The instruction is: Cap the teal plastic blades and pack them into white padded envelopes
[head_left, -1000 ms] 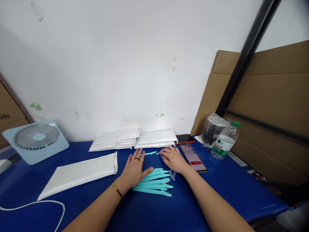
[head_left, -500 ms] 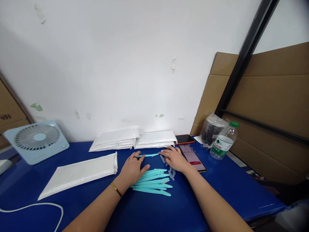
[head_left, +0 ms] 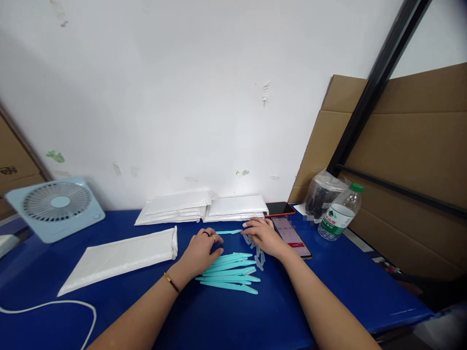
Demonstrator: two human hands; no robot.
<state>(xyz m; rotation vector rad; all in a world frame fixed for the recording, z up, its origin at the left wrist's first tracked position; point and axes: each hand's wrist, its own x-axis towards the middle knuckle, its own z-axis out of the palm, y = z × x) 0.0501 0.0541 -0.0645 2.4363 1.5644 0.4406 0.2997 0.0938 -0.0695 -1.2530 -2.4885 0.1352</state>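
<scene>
The left hand (head_left: 202, 250) rests near the middle of the bench (head_left: 328, 291), fingers (head_left: 210, 237) bent and close together, tips at the left end of a single teal stick (head_left: 228, 232). Whether they grip it cannot be told. The thumb points toward the pile (head_left: 229, 274) of like sticks, which lies just nearer the front edge.

The right hand (head_left: 265, 236) lies palm down, fingers (head_left: 251, 224) stretched and pressed side by side, their tips on the stick's right end – not closed round it. The stick lies flat between the two hands, parallel to the back edge. Small clear caps (head_left: 258, 255) sit just under the right hand, beside the pile.

A phone (head_left: 294, 238) with a lit screen touches the right hand's outer side. A second phone (head_left: 279, 209) lies behind it. White packs (head_left: 204, 209) are stacked along the back edge, and one long pack (head_left: 124, 255) lies toward the left. A fan (head_left: 56, 209) stands at the back left corner, with a cable (head_left: 54, 307) near the front left. A bottle (head_left: 339, 214) and a bag (head_left: 323, 194) stand at the back right – against cardboard (head_left: 401, 146).
</scene>
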